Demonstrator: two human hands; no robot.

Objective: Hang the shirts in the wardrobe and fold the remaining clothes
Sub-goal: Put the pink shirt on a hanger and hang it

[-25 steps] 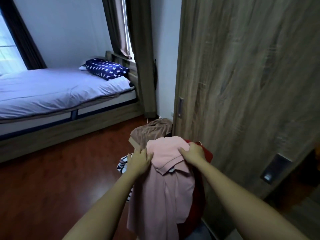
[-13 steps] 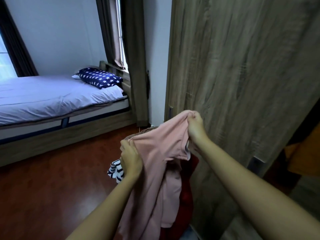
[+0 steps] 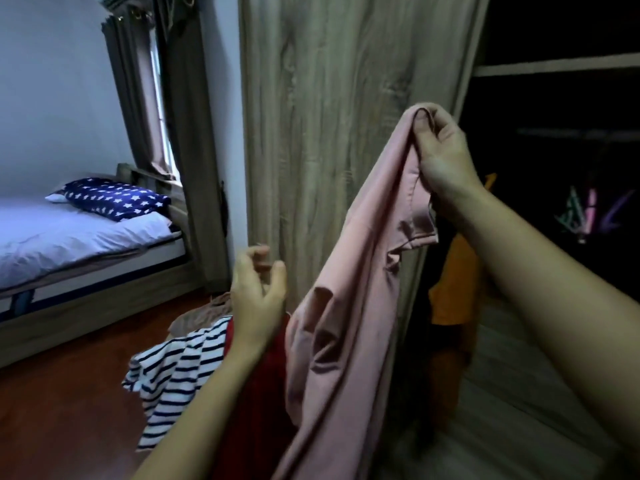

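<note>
Pink shirt [image 3: 349,306] aloft, hanging limp

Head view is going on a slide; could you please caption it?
Right hand holds a pink shirt up by the wardrobe; left hand hovers free above the clothes pile.

One view is given, taken from head height and directed forward and somewhat downward. The wardrobe door [image 3: 329,133] is faced at close range, the bed [image 3: 69,233] being caught well off at the left. The left hand [image 3: 258,292] and the right hand [image 3: 443,157], by which a pink shirt [image 3: 356,289] is gripped, are seen near the lens; the wardrobe's dark inside [image 3: 554,98] holds what may be hangers [image 3: 585,213].
</note>
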